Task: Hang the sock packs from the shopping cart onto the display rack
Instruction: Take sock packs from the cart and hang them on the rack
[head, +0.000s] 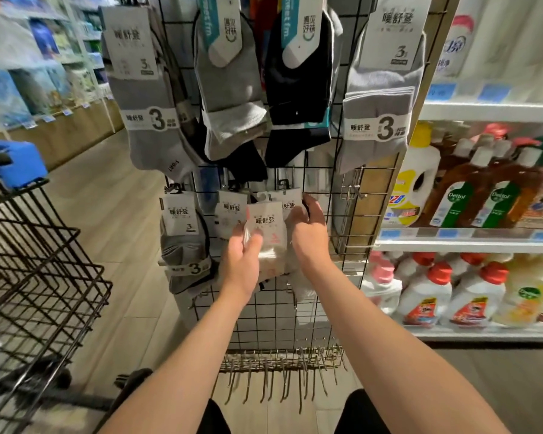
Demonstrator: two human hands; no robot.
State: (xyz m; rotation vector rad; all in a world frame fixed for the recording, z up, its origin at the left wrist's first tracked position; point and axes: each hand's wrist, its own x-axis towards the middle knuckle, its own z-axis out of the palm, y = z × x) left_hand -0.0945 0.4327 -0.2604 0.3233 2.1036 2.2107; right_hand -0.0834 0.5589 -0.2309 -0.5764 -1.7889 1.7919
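One white sock pack (268, 236) in play, label 暖舒登, low on the front of the display rack (264, 311), mid lower row; can't tell if its top is on a hook. Left hand (243, 264) grips it from lower left, thumb across the front. Right hand (311, 228) has its fingers curled round the right edge of the rear white pack (290, 204), same 暖舒登 label, which hangs just behind the held one and touches it. Rest of the lower row: 1 more white pack (231, 214) to the left and 1 grey pack (185, 245) further left with a "3" band. Upper row has 4 packs: left grey 3-pack (141, 89) and right grey 3-pack (386, 89), both 暖舒登 with a big "3"; between them 2 "meet fm" packs, a grey one (229, 83) and a dark one (298, 89). Loose hooks (279, 368) are bunched along the rack's bottom edge. Shopping cart (44, 261), black wire with a blue handle, is left of the rack; its contents are blurred. On the shelves (470, 238) to the right: 2 brown Dettol bottles (456, 195), 1 yellow-capped bottle (416, 177), and red-capped white bottles (430, 292) below.
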